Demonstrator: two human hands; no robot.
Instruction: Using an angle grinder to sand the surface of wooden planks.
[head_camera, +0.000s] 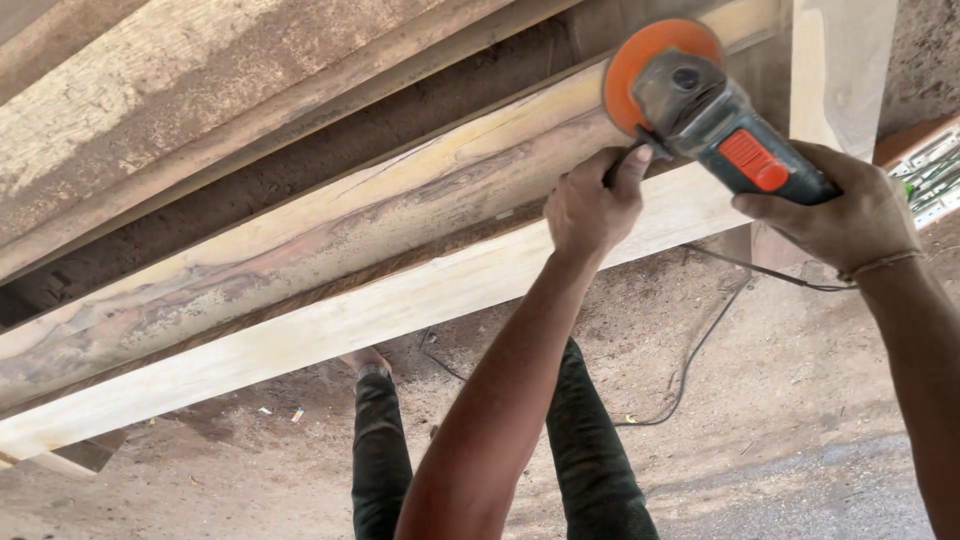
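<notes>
Sawdust covered the ground (800, 400) where the person stood, and a thin dark cable (690, 360) lay curled on it. The person held an angle grinder (720, 130) with both hands, up against a long wooden beam (330, 240). The right hand (840, 205) was closed firmly around the dark body of the tool, behind its orange-red switch (755, 160). A thin string bracelet (880, 265) sat on that wrist. The left hand (590, 205) was curled near the head of the grinder, with its fingers closed on a small dark part just under the guard; I could not tell exactly what part it was. The orange sanding disc (640, 55) lay against the beam's face, near the right end of the wood, just beside a pale upright post (840, 70).

The beam had brown and grey streaks along it. Below it ran a lighter, clean plank (330, 325), and above it there were rough, older boards (200, 90) with a dark gap between them. The person's legs in dark green trousers (590, 450) showed under the arms, and one bare foot (365, 358) was on the ground. At the far right edge some white and green objects (935, 175) were partly visible, too small to identify.
</notes>
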